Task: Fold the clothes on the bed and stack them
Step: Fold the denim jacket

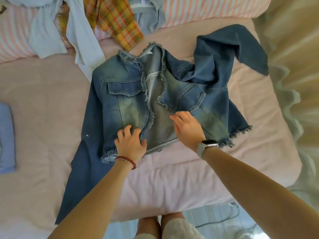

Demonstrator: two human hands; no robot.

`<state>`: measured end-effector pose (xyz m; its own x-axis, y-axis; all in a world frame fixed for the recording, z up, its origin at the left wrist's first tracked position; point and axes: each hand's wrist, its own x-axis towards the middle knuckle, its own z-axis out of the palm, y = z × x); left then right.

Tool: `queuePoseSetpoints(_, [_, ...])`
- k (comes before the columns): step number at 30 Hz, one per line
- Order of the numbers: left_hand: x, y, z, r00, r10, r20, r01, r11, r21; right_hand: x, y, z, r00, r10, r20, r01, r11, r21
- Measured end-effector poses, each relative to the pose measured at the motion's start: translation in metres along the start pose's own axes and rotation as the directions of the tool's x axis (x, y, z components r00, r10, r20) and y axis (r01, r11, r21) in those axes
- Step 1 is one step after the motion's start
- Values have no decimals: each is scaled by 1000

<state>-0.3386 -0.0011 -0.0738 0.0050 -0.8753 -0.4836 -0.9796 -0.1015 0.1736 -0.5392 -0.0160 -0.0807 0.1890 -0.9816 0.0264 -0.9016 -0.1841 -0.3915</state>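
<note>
Lying face-up and open on the pink bed (pixel 189 178), denim jacket (pixel 127 94) under both hands; left hand (pixel 130 144) fingers spread, pressing its front panel; right hand (pixel 187 128) resting loosely curled, gripping nothing; probably heavy, stiffish cloth, best pinching at hem and shoulders; unfolded clothes (pixel 110 19) piling beyond the fingers.

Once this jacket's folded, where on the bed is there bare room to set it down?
Bare sheet lies between the denim jacket and the folded blue garment at the left edge, and right of the jacket's frayed hem. Crowded at the head: plaid cloth and pale garments.
</note>
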Motion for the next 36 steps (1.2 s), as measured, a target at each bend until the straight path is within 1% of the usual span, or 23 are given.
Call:
queuePoseSetpoints(2, [8, -1, -5, 985, 43, -165, -52, 997, -49, 22, -6, 12, 999, -14, 49, 18, 998, -68])
queuePoseSetpoints(3, [15, -1, -7, 977, 59, -207, -76, 995, -71, 33, -9, 16, 995, 13, 94, -1, 992, -124])
queuePoseSetpoints(5, [30, -1, -13, 967, 93, -239, -120, 988, -98, 56, -14, 21, 973, 147, 176, -113, 975, -193])
queuePoseSetpoints(7, [48, -1, -17, 956, 142, -258, -159, 986, -46, 74, -12, 28, 934, 289, 210, -234, 939, -251])
queuePoseSetpoints(10, [70, -5, -16, 949, 197, -245, -183, 980, 79, 94, -9, 29, 929, 311, 202, -230, 909, -347])
queuePoseSetpoints(11, [75, -8, -13, 951, 216, -220, -195, 974, 112, 100, -8, 27, 929, 320, 186, -256, 918, -304])
queuePoseSetpoints(12, [79, -12, -9, 952, 232, -200, -207, 968, 140, 107, -8, 23, 912, 379, 158, -337, 910, -242])
queuePoseSetpoints(13, [81, -16, -5, 953, 249, -175, -221, 962, 163, 113, -8, 15, 891, 440, 108, -427, 895, -127])
queuePoseSetpoints(14, [82, -20, -2, 953, 265, -149, -237, 954, 182, 121, -12, 3, 866, 496, 63, -499, 865, 49])
queuePoseSetpoints(16, [82, -25, -1, 948, 291, -131, -265, 946, 185, 143, -26, -25, 835, 548, -50, -491, 782, 384])
queuePoseSetpoints(17, [81, -27, -2, 941, 300, -158, -279, 950, 141, 156, -33, -36, 831, 552, -69, -461, 753, 469])
queuePoseSetpoints(18, [81, -29, -5, 933, 292, -209, -286, 956, 61, 170, -35, -40, 830, 557, -33, -451, 705, 548])
queuePoseSetpoints(20, [79, -35, -16, 923, 212, -322, -260, 959, -113, 194, -39, -35, 811, 556, 183, -488, 471, 735])
queuePoseSetpoints(21, [78, -40, -21, 918, 146, -370, -223, 959, -175, 200, -38, -29, 810, 519, 274, -518, 416, 747])
queuePoseSetpoints(23, [79, -50, -30, 901, -22, -433, -110, 954, -277, 196, -38, -15, 824, 459, 331, -559, 565, 607])
queuePoseSetpoints(25, [85, -61, -36, 897, -188, -401, 22, 924, -383, 170, -42, -4, 840, 451, 301, -542, 703, 460])
queuePoseSetpoints(27, [96, -71, -41, 914, -319, -252, 128, 814, -566, 134, -48, 6, 861, 453, 233, -508, 791, 342])
queuePoseSetpoints(29, [107, -79, -43, 903, -413, -119, 197, 643, -740, 98, -52, 18, 869, 444, 218, -484, 854, 192])
queuePoseSetpoints(30, [112, -81, -45, 893, -439, -101, 212, 608, -765, 84, -54, 24, 866, 438, 240, -479, 866, 147])
queuePoseSetpoints(32, [121, -85, -52, 851, -504, -147, 265, 655, -708, 66, -58, 36, 875, 401, 270, -439, 893, 97])
queuePoseSetpoints(34, [129, -92, -63, 805, -572, -156, 368, 689, -624, 57, -60, 43, 888, 385, 252, -408, 912, 43])
queuePoseSetpoints(35, [132, -96, -67, 819, -564, -111, 379, 675, -633, 55, -61, 45, 888, 389, 245, -404, 915, 12])
queuePoseSetpoints(36, [136, -98, -71, 854, -517, -51, 351, 646, -678, 53, -63, 47, 889, 387, 245, -396, 918, -13])
